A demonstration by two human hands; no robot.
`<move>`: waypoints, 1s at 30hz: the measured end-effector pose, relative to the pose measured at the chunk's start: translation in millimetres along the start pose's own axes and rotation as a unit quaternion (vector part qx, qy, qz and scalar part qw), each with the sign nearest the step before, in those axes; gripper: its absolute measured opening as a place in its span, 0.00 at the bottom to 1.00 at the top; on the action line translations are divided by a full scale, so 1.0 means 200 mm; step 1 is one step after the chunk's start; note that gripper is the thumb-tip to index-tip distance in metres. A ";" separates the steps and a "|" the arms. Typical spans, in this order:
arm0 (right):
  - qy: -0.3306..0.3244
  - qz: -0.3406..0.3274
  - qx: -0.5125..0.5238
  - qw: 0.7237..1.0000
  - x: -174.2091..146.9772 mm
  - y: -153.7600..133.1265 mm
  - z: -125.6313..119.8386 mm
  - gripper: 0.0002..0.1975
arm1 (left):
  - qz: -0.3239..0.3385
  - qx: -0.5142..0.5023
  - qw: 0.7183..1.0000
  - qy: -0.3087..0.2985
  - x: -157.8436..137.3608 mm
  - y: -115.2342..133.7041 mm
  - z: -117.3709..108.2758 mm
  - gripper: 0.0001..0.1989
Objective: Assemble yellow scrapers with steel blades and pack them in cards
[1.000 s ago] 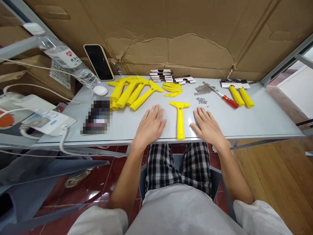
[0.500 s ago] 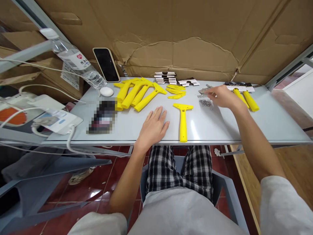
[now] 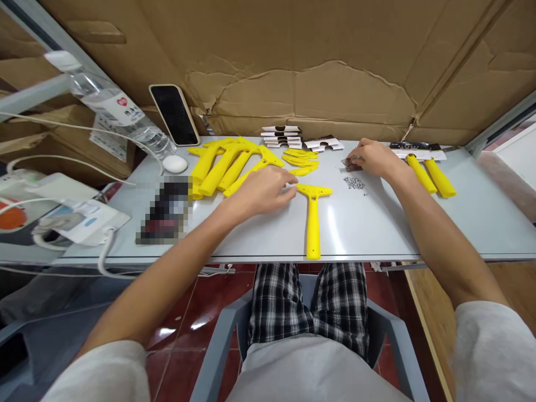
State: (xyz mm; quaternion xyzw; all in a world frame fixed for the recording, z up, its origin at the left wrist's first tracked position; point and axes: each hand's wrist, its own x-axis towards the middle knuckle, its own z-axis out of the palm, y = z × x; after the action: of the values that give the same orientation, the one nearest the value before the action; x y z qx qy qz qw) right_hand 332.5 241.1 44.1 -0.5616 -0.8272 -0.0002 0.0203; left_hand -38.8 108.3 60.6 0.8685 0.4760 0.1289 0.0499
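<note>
My left hand (image 3: 270,188) hovers over the table with thumb and fingers apart, holding nothing. Its fingertips are close to the head of a yellow scraper handle (image 3: 313,223), which lies alone near the front edge. More yellow scraper handles (image 3: 230,164) are piled behind and left of that hand. My right hand (image 3: 372,156) has its fingers closed on a small metal plate (image 3: 348,163) at the back right; the fingertips partly hide it. Just in front lies a heap of small screws (image 3: 354,183). Several thin yellow pieces (image 3: 300,159) lie between the hands.
Folded black-and-white cards (image 3: 281,137) are stacked at the back. Two carded scrapers (image 3: 430,173) lie on the right. At left are a phone (image 3: 175,114), a water bottle (image 3: 121,109), a white oval object (image 3: 175,163) and a power strip (image 3: 86,215) with cables. Cardboard (image 3: 314,67) stands behind.
My left hand has lifted from resting flat and moved up and right toward the lone scraper handle. My right hand stays by the metal plates, its fingers now lower over them. The view has shifted slightly.
</note>
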 end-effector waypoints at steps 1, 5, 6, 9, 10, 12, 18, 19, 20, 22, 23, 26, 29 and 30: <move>0.003 -0.007 0.006 1.000 0.00 0.00 0.00 0.24 | 0.003 -0.011 1.000 0.013 0.05 -0.02 0.01 0.19; -0.004 -0.025 -0.002 1.000 0.02 0.00 0.02 0.23 | 0.024 -0.041 0.998 0.032 0.17 -0.10 0.08 0.17; -0.004 -0.033 -0.013 0.999 0.03 -0.01 0.02 0.23 | 0.037 -0.048 0.998 0.026 0.18 -0.11 0.09 0.18; 0.000 -0.049 -0.046 0.998 0.06 -0.01 0.02 0.21 | 0.087 -0.079 0.993 -0.009 0.15 -0.14 0.11 0.22; 0.003 -0.049 -0.050 0.998 0.07 -0.01 0.02 0.20 | 0.105 -0.091 0.990 -0.021 0.14 -0.14 0.11 0.23; 0.013 -0.048 -0.043 0.998 0.08 -0.01 0.02 0.18 | 0.129 -0.106 0.985 -0.037 0.12 -0.15 0.12 0.26; 0.039 -0.052 -0.011 0.998 0.09 -0.07 0.02 0.14 | 0.120 -0.094 0.988 -0.030 0.14 -0.16 0.17 0.22; 0.041 -0.056 -0.008 0.998 0.09 -0.07 0.02 0.15 | 0.117 -0.095 0.988 -0.024 0.15 -0.16 0.17 0.22; 0.041 -0.061 -0.001 0.997 0.09 -0.07 0.01 0.15 | 0.116 -0.096 0.988 -0.018 0.15 -0.16 0.18 0.22; 0.041 -0.070 0.027 0.996 0.10 -0.05 0.01 0.17 | 0.116 -0.097 0.989 -0.009 0.15 -0.16 0.19 0.22; 0.040 -0.071 0.047 0.996 0.10 -0.04 0.01 0.18 | 0.118 -0.096 0.988 -0.005 0.15 -0.16 0.19 0.22; 0.045 -0.065 0.124 0.989 0.09 -0.01 0.00 0.21 | 0.131 -0.097 0.987 0.008 0.14 -0.18 0.21 0.21; 0.081 -0.071 0.185 0.977 0.08 0.01 -0.01 0.23 | 0.136 -0.095 0.986 0.014 0.13 -0.19 0.22 0.22; 0.096 -0.074 0.198 0.973 0.07 0.01 -0.01 0.22 | 0.134 -0.094 0.986 0.012 0.13 -0.19 0.23 0.22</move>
State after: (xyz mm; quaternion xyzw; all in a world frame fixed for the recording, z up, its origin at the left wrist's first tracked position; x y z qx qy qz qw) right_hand 329.3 255.3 46.4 -0.4813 -0.8441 0.1079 0.2104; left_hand -44.6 153.2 13.4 0.9143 0.3417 0.1891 0.1073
